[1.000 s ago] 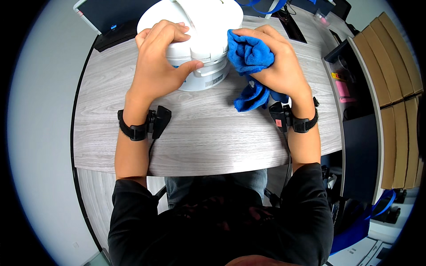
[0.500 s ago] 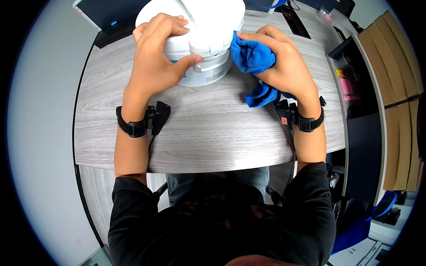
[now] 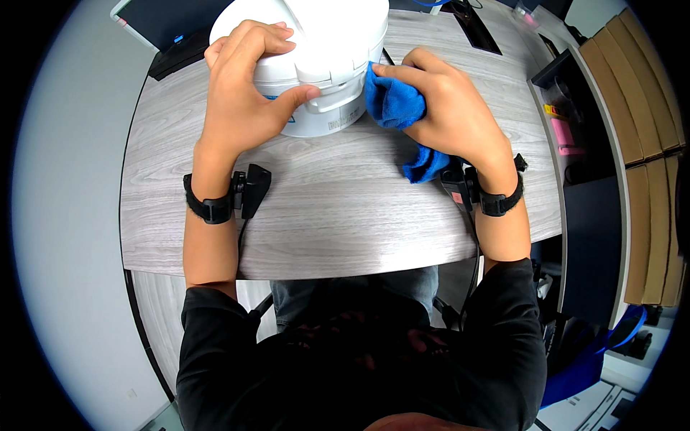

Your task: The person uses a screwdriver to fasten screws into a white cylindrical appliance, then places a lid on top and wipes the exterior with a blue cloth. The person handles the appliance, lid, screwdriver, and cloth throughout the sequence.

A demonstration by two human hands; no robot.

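A white round lidded bucket [image 3: 323, 43] stands on the grey wood-grain desk [image 3: 345, 215], its far part cut off by the upper edge of the view. My left hand [image 3: 248, 93] grips the bucket's near left rim, fingers over the lid and thumb on the front below it. Bunched in my right hand [image 3: 453, 104] is a blue cloth [image 3: 394, 100], pressed against the bucket's right side, with one end hanging below the palm. Some of my right fingers are hidden behind the hand and cloth. Each wrist wears a black strap with a small device.
A dark monitor [image 3: 172, 21] stands at the far left. On the right, a shelf unit [image 3: 593, 237] holds a pink item [image 3: 566, 136], beside brown cardboard boxes [image 3: 632, 93]. A dark cable slot [image 3: 471, 29] is set in the desk at the far right.
My right hand and the cloth have shifted slightly left along the bucket's side. The bucket and my left hand also sit a little further left in view.
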